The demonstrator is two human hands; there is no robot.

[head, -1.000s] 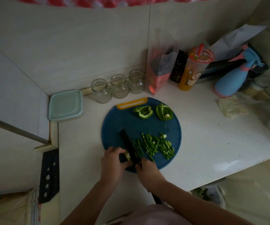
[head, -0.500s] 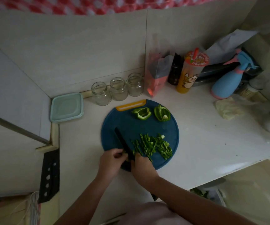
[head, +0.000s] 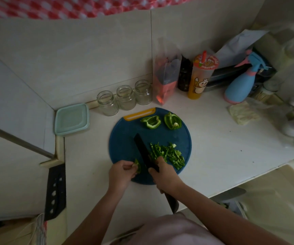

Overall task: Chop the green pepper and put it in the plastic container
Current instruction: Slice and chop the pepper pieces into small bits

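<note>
Down near the front edge of the white tabletop [head: 222, 138] lies a round dark-blue plastic cutting board with a yellow handle slot [head: 125, 144]. The left hand [head: 120, 174] has its fingertips drawn together, pinching a small curved piece of green pepper [head: 137, 166] over the board's near-left part. The right hand [head: 166, 175] is wrapped round the handle of a black-bladed knife [head: 141, 149], whose blade slants across the board, tip pointing away. Just right of the blade sits a pile of thin green pepper strips [head: 171, 155]. Two larger pepper chunks [head: 151, 122] rest at the board's far edge. The square plastic container with a pale-green lid [head: 72, 119] stands closed in the far-left corner, beside three clear glass jars [head: 125, 98], well apart from the pepper.
</note>
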